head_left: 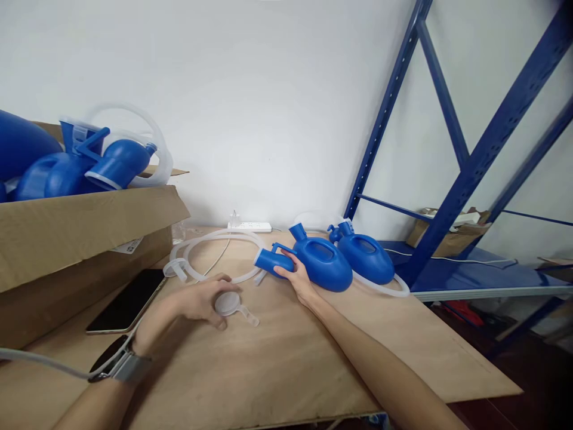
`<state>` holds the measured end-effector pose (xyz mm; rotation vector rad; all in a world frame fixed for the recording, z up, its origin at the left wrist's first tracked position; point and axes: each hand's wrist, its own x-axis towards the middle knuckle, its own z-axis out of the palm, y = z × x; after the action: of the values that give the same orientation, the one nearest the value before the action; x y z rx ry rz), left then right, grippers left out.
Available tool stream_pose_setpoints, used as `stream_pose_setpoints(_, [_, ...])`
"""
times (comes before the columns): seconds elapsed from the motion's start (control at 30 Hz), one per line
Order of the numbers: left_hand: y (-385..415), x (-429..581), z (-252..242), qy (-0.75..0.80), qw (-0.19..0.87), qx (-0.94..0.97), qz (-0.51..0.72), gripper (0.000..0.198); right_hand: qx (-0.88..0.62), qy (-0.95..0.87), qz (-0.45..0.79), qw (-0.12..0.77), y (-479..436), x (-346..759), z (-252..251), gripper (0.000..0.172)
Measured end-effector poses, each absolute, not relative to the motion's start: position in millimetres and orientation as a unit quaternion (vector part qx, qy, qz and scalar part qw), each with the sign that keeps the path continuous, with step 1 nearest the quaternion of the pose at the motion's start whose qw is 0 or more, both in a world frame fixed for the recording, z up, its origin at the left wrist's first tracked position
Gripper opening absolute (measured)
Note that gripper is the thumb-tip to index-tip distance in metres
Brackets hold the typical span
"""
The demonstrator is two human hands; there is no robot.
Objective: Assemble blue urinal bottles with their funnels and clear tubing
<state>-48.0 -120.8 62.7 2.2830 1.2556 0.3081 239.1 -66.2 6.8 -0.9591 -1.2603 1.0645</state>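
My left hand (201,300) has its thumb and fingers curled around a round translucent lid (227,303) with a strap-like tab, low over the tabletop. My right hand (299,280) grips a blue plastic spout (271,261) that has a side arm and a pale rim at its open end. Just behind that hand lies a blue urinal bottle (324,264) with a handle opening. A second blue urinal bottle (367,258) lies to its right. Left of the spout, a clear coiled tube (215,236) rests on the table, with another translucent lid (176,267) beside it.
A cardboard box (89,224) at the left holds several blue bottle parts and tubing. A phone (128,301) lies beside it. A white power strip (250,227) sits against the wall. Blue metal shelving (465,179) stands at the right, bearing an open carton (452,236).
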Motion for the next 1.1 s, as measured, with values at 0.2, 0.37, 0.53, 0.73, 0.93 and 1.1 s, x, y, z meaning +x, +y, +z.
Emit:
stream_pose_setpoints(0.2, [-121, -39, 67, 0.473, 0.283, 0.817, 0.17, 0.061, -0.413, -0.539, 0.441, 0.587, -62, 237, 3, 0.077])
stream_pose_setpoints(0.37, [-111, -36, 64, 0.516, 0.284, 0.709, 0.387, 0.074, -0.369, -0.564, 0.464, 0.575, -80, 226, 11, 0.066])
stream_pose_setpoints(0.53, [-117, -17, 50, 0.477, 0.25, 0.734, 0.413, 0.06, -0.338, -0.603, 0.455, 0.561, -101, 208, 12, 0.062])
stream_pose_setpoints(0.73, [-133, 1, 42, 0.485, 0.25, 0.724, 0.422, 0.057, -0.338, -0.607, 0.463, 0.55, -110, 203, 13, 0.06])
stream_pose_setpoints(0.93, [-141, 2, 43, 0.417, 0.245, 0.767, 0.421, 0.071, -0.302, -0.656, 0.451, 0.524, -107, 212, 17, 0.057])
stream_pose_setpoints(1.1, [-137, -1, 49, 0.376, 0.358, 0.74, 0.427, 0.081, -0.293, -0.689, 0.415, 0.517, -106, 217, 26, 0.057])
